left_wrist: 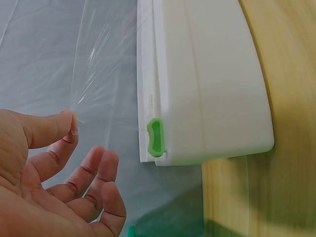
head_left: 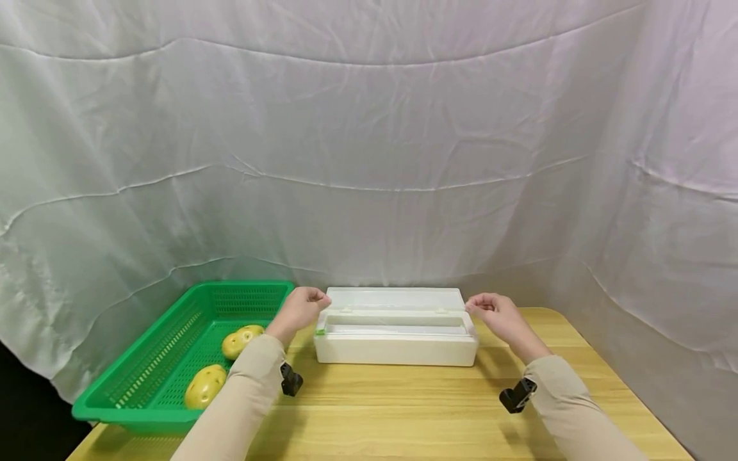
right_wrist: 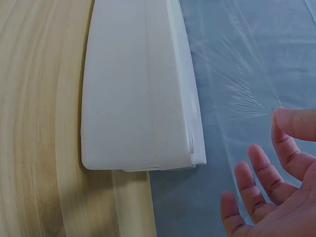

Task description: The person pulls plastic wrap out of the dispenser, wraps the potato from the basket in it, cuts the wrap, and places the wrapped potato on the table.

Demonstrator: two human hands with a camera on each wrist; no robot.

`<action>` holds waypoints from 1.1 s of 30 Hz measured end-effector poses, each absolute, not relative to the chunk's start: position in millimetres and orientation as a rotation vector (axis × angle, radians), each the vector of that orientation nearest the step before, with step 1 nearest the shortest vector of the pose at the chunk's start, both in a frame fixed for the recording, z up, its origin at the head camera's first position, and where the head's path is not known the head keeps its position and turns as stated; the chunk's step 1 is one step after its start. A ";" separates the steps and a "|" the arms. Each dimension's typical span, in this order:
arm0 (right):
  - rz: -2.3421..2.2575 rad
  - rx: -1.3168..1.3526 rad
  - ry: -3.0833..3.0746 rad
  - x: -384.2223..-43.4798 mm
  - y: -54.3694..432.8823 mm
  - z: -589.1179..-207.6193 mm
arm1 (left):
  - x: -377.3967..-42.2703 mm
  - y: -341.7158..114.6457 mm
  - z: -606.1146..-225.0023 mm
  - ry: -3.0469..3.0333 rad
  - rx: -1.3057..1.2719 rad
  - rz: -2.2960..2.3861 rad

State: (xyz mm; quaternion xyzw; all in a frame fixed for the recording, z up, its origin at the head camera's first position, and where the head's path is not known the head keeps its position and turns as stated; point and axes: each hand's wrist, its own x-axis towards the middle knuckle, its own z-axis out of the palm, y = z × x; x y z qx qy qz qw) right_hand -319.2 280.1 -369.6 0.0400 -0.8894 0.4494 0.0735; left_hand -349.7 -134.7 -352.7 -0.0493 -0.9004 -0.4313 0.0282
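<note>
A white cling film dispenser [head_left: 398, 352] stands on the table with its lid [head_left: 398, 298] raised at the back. A green slider [left_wrist: 156, 138] sits at its left end. Clear cling film [left_wrist: 94, 64] stretches above the dispenser, creased where it gathers at the fingers. My left hand [head_left: 302, 311] pinches one corner of the film between thumb and index finger, beside the dispenser's left end. Opposite, past the right end, my right hand [head_left: 503, 316] pinches the other corner [right_wrist: 261, 109]. In both wrist views the remaining fingers are loosely bent, apart from the film.
A green plastic basket [head_left: 150, 349] stands on the left of the wooden table [head_left: 398, 410], partly behind my left arm. Two potatoes, one nearer [head_left: 205, 387] and one farther [head_left: 241, 341], lie in it. A grey curtain [head_left: 369, 160] hangs behind the table and along the right side.
</note>
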 end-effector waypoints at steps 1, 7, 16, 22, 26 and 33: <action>1.356 0.122 -2.670 -319.0 280.2 -369.1 | -349.8 -134.9 -352.4 -2.775 -0.151 -1.346; 1.387 0.132 -2.665 -317.5 280.1 -365.4 | -350.9 -136.0 -351.3 -2.772 -0.143 -1.413; 1.428 0.138 -2.659 -318.0 281.7 -360.5 | -351.0 -137.6 -346.0 -2.777 -0.135 -1.507; 1.431 0.164 -2.667 -317.6 283.4 -357.1 | -352.0 -139.8 -341.2 -2.796 -0.160 -1.540; 1.444 0.169 -2.664 -317.5 284.5 -353.9 | -353.4 -141.3 -337.4 -2.808 -0.180 -1.517; 1.469 0.156 -2.674 -317.8 285.3 -349.6 | -351.3 -141.7 -331.1 -2.797 -0.191 -1.540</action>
